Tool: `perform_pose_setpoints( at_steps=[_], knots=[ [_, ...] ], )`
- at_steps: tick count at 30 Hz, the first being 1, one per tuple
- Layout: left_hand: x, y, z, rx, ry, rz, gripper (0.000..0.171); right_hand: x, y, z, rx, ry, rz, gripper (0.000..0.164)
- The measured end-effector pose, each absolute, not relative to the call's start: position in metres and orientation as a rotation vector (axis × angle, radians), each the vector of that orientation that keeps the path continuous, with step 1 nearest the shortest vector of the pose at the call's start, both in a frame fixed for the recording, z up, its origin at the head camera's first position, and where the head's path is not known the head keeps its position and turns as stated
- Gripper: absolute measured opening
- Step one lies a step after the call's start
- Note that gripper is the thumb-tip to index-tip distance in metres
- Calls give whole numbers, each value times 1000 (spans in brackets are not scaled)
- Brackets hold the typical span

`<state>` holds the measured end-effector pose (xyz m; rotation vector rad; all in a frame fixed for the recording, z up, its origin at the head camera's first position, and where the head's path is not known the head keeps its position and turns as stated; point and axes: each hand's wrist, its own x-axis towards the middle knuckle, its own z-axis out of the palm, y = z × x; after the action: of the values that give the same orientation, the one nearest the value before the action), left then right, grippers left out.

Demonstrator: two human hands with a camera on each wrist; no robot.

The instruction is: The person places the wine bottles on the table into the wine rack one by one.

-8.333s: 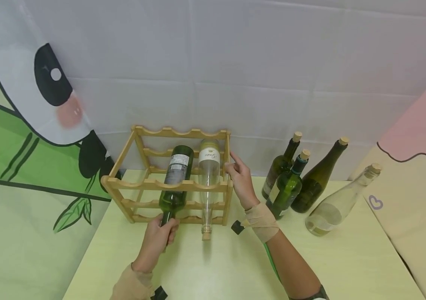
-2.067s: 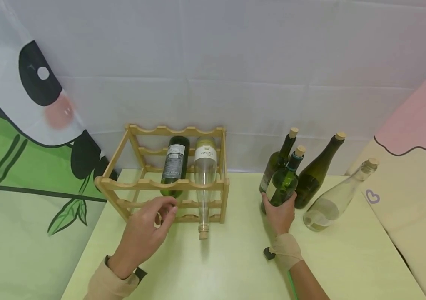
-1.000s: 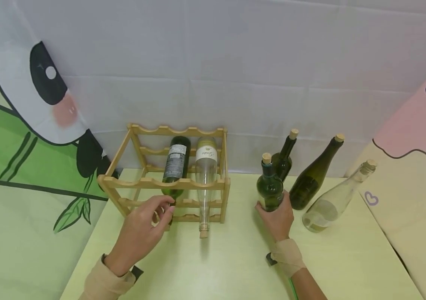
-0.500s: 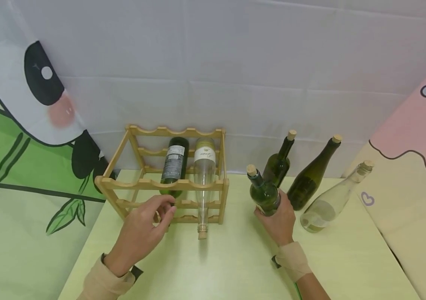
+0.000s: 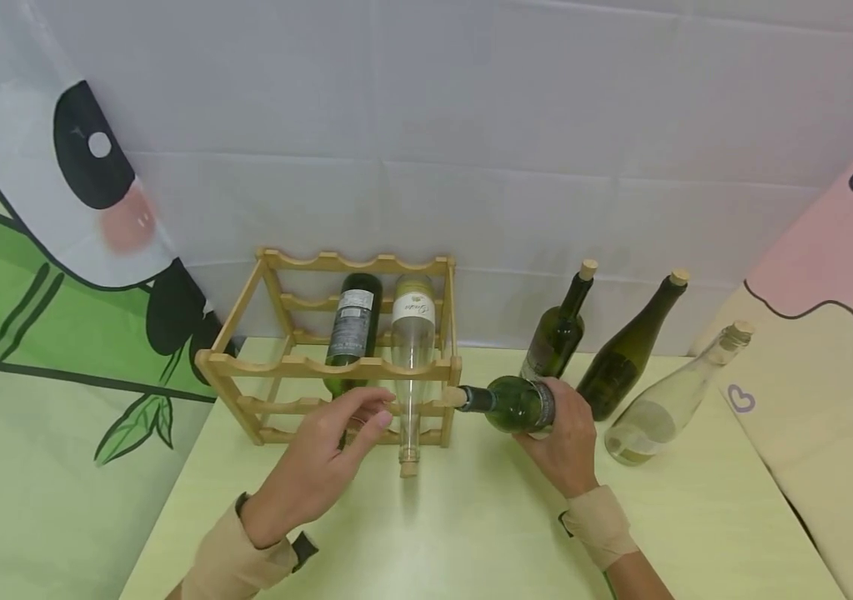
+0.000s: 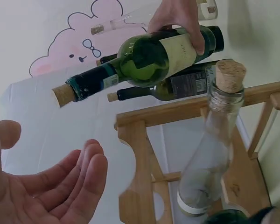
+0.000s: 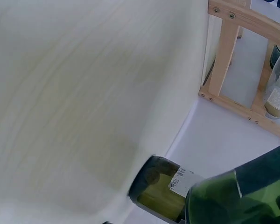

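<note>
In the head view, the right hand (image 5: 564, 433) had its grip closed round the lower body of a green bottle (image 5: 514, 405), tipped so its corked neck pointed left at the wooden rack (image 5: 244, 367). The left hand (image 5: 324, 462), in front of the rack, had a loose, wide grip with nothing in it, near a racked clear bottle (image 5: 411, 342). A labelled dark bottle (image 5: 352, 325) lay beside that. Right of the rack, a brown-green bottle (image 5: 557, 333), an olive bottle (image 5: 624, 354) and a standing clear bottle (image 5: 644, 425) stood on the counter (image 5: 464, 533).

In the left wrist view, the left thumb and fingers stood apart, near the held bottle's cork; its cream label showed.

In the right wrist view, a green bottle filled the lower right corner, cut off; whether it touched the bottle behind was unclear.
</note>
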<state>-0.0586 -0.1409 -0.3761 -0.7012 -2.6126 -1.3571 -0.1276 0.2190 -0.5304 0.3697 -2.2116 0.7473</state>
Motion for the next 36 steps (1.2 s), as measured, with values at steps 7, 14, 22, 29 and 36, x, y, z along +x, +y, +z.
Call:
perform_pose_setpoints(
  at_steps=[7,14,22,29,36],
  knots=[
    [-57,-123,-369,-772,-2652,-1297,35,-129,218,-526,449,-2183,681,90],
    [-58,-104,-362,-789,-2788,-1076,55,-127,218,-519,486,-2174,617,93],
    [-58,-83,-365,-900,-2862,-704,63,-124,218,-515,528,-2212,601,92],
    [-62,-68,-371,-882,-2926,-650,53,-124,216,-515,541,-2208,563,94],
    [-63,-60,-380,-908,-2874,-471,50,-123,210,-510,564,-2188,560,96]
  ],
)
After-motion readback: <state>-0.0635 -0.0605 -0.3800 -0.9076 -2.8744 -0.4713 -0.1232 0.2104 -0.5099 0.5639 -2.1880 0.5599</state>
